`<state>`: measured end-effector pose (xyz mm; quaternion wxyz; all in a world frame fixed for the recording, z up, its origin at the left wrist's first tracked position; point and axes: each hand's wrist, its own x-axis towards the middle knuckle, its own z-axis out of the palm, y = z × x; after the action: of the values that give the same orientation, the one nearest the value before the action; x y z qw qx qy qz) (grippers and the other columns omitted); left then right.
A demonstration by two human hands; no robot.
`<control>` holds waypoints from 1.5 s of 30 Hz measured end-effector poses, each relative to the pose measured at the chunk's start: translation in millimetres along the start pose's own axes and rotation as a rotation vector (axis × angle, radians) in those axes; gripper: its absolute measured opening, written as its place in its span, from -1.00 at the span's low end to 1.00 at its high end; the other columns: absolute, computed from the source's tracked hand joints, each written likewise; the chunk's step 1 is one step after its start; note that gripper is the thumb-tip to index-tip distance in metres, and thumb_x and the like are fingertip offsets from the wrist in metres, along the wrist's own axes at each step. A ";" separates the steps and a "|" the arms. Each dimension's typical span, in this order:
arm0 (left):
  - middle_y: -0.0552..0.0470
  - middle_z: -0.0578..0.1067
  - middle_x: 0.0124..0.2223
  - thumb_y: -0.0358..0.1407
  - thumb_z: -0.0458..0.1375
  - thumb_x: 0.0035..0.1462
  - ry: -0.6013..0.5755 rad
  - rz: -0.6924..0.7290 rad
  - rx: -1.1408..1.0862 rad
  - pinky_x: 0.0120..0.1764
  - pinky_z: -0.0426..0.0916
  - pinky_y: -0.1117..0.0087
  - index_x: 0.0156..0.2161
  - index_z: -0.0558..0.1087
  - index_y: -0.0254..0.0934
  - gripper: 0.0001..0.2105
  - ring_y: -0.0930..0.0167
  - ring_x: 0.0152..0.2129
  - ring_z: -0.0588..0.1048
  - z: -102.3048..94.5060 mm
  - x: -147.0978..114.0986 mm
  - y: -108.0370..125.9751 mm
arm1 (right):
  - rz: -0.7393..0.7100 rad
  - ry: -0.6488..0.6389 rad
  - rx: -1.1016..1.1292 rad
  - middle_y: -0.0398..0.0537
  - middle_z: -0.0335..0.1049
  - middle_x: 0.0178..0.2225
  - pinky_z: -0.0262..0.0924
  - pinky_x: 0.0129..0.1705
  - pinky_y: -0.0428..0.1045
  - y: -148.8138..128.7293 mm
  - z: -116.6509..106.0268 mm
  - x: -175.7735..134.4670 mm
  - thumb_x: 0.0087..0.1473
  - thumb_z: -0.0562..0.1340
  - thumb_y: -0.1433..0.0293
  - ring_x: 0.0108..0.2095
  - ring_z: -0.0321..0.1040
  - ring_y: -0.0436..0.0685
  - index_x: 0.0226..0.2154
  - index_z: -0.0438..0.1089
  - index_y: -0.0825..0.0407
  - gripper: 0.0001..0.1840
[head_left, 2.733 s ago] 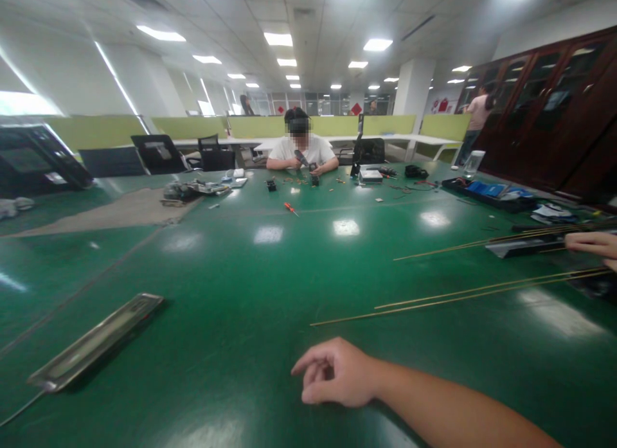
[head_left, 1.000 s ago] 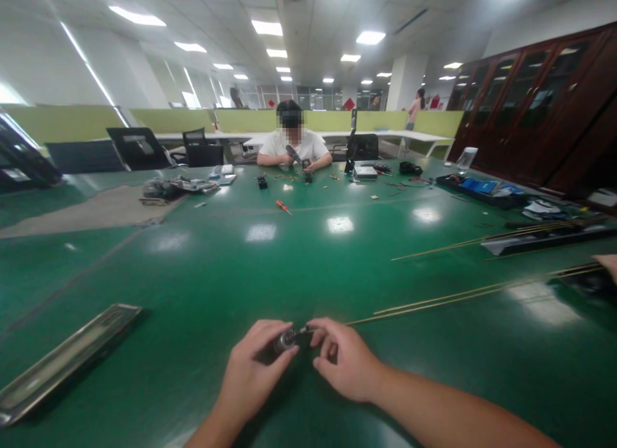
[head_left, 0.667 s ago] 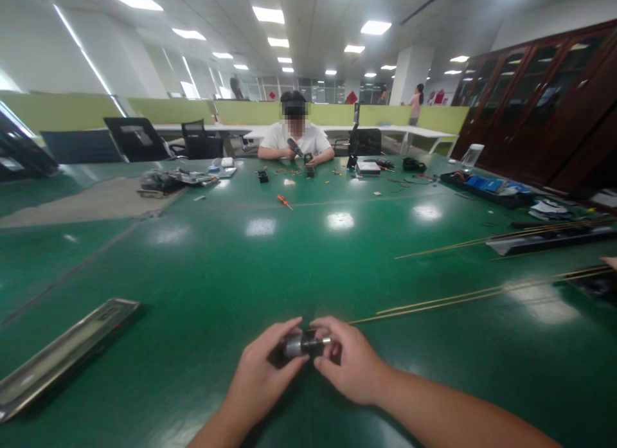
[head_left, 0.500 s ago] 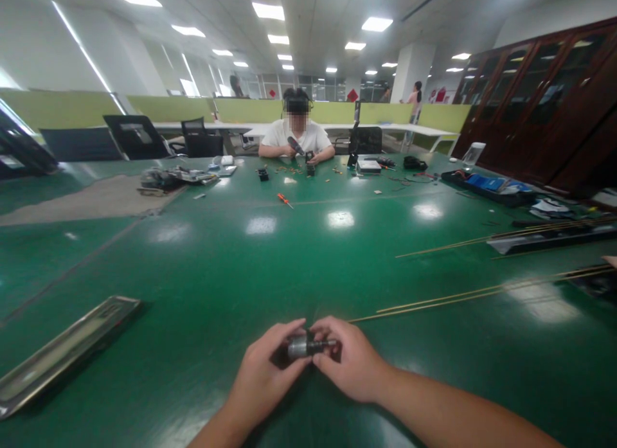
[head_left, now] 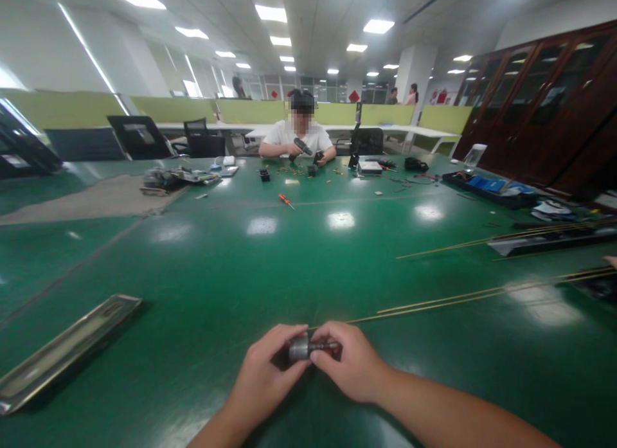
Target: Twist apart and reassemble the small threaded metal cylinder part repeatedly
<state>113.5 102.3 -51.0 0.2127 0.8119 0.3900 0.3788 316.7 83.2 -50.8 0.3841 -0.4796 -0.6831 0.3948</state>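
Low in the middle of the head view, both hands are on a small metal cylinder with a narrower dark shaft (head_left: 299,349), its exact kind unclear. My left hand (head_left: 264,367) curls round the thick silver end, thumb and fingers on it. From the other side, my right hand (head_left: 354,364) is closed on the thin shaft, whose tip points right. The palms and the left end of the part are partly hidden by my fingers. Just beyond my right hand, thin yellow rods (head_left: 434,302) lie on the green table (head_left: 216,261).
A long metal-rimmed tray (head_left: 72,348) lies at left. An orange screwdriver (head_left: 286,200) rests farther off. Across the table a co-worker (head_left: 274,139) holds a power drill (head_left: 303,146). A black toolbox with blue items (head_left: 486,183) and a clear bottle (head_left: 475,155) stand at right.
My fingers have shifted slightly on the metal part, the right ones closing further along the shaft. Across the table, the co-worker's drill has moved a little to the right.
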 end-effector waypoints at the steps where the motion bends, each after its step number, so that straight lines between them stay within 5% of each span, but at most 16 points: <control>1: 0.01 0.60 -0.16 -0.36 0.30 0.07 -0.003 0.001 -0.004 -0.16 0.47 0.41 -0.04 0.50 -0.13 -0.69 0.36 -0.24 0.58 0.0 0.2 0.5 | 0.001 0.001 0.000 -0.14 0.48 -0.37 0.18 -0.31 -0.09 -0.8 -0.4 0.0 0.04 0.30 0.43 -0.37 0.37 0.05 -0.29 0.48 0.02 -0.88; 8: -0.01 0.59 -0.22 -0.34 0.28 0.11 -0.025 0.008 -0.010 -0.21 0.47 0.41 -0.14 0.53 -0.18 -0.82 0.36 -0.28 0.57 -0.7 0.4 1.9 | 0.016 -0.006 -0.003 -0.15 0.49 -0.37 0.18 -0.30 -0.09 -3.9 -2.0 0.5 0.06 0.29 0.41 -0.36 0.38 0.05 -0.31 0.49 0.02 -0.92; 45: 0.01 0.60 -0.24 -0.36 0.31 0.08 0.030 0.068 0.045 -0.24 0.48 0.43 -0.15 0.54 -0.19 -0.81 0.38 -0.31 0.57 -2.9 3.3 2.7 | 0.037 0.004 0.062 -0.15 0.47 -0.43 0.16 -0.35 -0.10 -1.0 -3.3 2.3 0.06 0.29 0.39 -0.41 0.37 0.04 -0.34 0.49 0.05 -0.92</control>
<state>113.9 103.5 -46.0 0.1754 0.8234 0.3737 0.3893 318.8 85.7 -48.3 0.3928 -0.4809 -0.6607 0.4217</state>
